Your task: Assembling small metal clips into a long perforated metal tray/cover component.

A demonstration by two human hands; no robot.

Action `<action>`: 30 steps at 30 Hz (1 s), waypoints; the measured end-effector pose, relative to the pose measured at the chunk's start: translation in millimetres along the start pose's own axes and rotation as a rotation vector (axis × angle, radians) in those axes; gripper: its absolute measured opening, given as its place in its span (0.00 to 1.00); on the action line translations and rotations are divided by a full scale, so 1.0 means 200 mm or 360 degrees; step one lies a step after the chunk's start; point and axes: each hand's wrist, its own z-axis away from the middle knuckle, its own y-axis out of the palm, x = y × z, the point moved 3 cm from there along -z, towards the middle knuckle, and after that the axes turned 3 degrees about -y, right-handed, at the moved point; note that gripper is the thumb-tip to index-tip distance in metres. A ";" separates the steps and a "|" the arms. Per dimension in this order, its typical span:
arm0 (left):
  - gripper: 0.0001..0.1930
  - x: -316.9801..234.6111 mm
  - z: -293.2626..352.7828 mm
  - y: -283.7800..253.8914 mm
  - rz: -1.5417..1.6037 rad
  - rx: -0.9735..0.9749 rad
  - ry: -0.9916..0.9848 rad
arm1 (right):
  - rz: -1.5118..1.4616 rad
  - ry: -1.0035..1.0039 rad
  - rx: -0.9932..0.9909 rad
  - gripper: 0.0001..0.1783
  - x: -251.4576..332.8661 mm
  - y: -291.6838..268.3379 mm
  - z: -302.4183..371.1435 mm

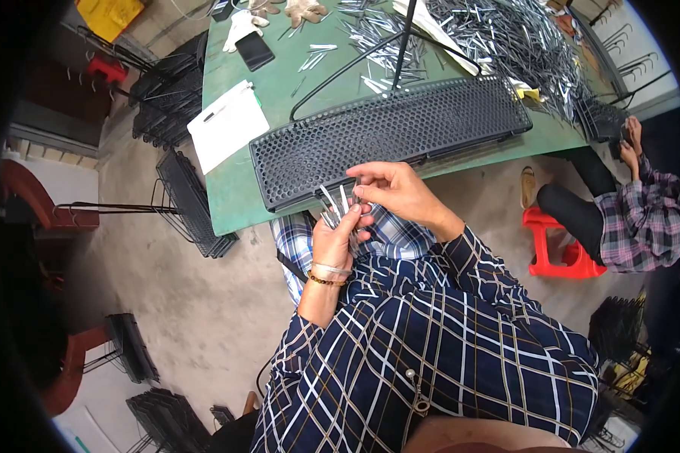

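Note:
A bunch of thin silvery metal strips (329, 214) sticks up out of my left hand (334, 245), whose fingers are wrapped round it. My right hand (406, 195) reaches in just above, thumb and fingers pinched together near the tips of the strips; a small dark piece seems to be between them, but its kind is hard to make out. Both hands are at the near edge of a long black perforated metal panel (393, 124). This panel lies on the green table (230, 192), with bent black rods (402, 45) rising from its far side.
A large heap of metal strips (506, 45) covers the table's far right. At the far left lie a phone (255, 50), white gloves (243, 29) and a paper sheet (228, 124). More black racks (193, 200) stand on the floor. A co-worker (642, 219) sits on a red stool (544, 241) at right.

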 end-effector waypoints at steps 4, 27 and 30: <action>0.10 0.05 -0.03 -0.03 0.0069 -0.0013 -0.0073 | -0.0070 0.0058 -0.0051 0.17 -0.04 -0.01 0.01; 0.11 -0.04 -0.03 0.04 0.0270 -0.0323 -0.0112 | 0.0078 -0.0225 0.0018 0.10 0.12 -0.18 -0.32; 0.11 -0.03 -0.05 0.04 0.0337 -0.0266 -0.0153 | 0.0616 -0.0631 0.0011 0.10 0.21 -0.21 -0.50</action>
